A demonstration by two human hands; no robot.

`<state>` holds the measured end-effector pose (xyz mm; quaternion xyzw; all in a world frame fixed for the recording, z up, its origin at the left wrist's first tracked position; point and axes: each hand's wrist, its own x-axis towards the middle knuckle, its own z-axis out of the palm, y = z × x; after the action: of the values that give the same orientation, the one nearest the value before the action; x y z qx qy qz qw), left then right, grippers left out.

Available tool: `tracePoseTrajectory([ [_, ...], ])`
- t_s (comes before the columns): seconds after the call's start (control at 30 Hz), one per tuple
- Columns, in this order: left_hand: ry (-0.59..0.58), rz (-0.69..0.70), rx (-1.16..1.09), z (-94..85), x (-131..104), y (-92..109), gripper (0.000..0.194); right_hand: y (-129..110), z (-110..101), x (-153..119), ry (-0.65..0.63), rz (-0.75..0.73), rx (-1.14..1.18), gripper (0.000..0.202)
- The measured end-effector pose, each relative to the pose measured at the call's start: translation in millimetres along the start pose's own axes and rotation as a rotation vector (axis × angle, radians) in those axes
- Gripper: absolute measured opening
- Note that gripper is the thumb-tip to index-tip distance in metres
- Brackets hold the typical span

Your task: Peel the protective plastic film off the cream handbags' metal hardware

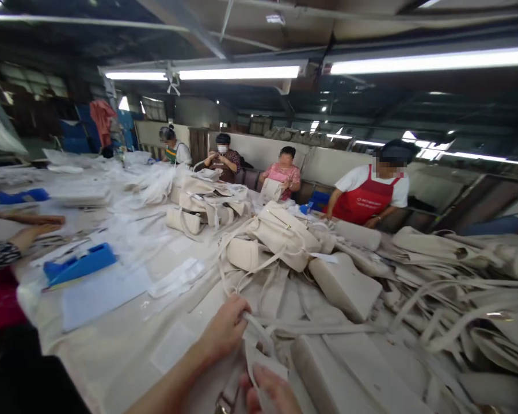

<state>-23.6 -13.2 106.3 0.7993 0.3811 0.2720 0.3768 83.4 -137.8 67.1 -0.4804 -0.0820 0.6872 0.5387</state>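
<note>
Clamping the left hand on a cream strap and closing the right hand on a pale strip lower down, holding the two hands apart. Reaching over the near side of the table, close to heaped cream bags spreading ahead and rightward. Facing, farther left, a blue tape dispenser beside a white sheet, another person's forearms, crumpled clear plastic, and, across the table, four people.
</note>
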Motion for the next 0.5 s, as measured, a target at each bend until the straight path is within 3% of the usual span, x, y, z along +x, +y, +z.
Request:
tracePoseTrajectory([
  [0.07,0.012,-0.007,-0.071,-1.4,-5,-3,0.02,-7,22,15,0.089,0.007,0.099,0.034],
  [0.2,0.03,-0.147,-0.307,-1.8,-3,-14,0.016,-16,43,32,0.187,-0.236,0.282,0.04],
  [0.27,0.032,-0.244,-0.371,0.4,6,-19,0.019,-12,41,39,0.192,-0.264,0.246,0.042],
  [0.37,-0.06,-0.294,-0.349,3.7,22,-18,0.013,-8,28,47,0.162,-0.278,0.186,0.047],
  [0.43,-0.079,-0.271,-0.346,2.5,29,-11,0.009,-8,19,46,0.129,-0.221,0.146,0.05],
  [0.5,0.002,-0.169,-0.328,-2.8,27,1,0.01,-9,14,40,0.084,-0.103,0.067,0.051],
])
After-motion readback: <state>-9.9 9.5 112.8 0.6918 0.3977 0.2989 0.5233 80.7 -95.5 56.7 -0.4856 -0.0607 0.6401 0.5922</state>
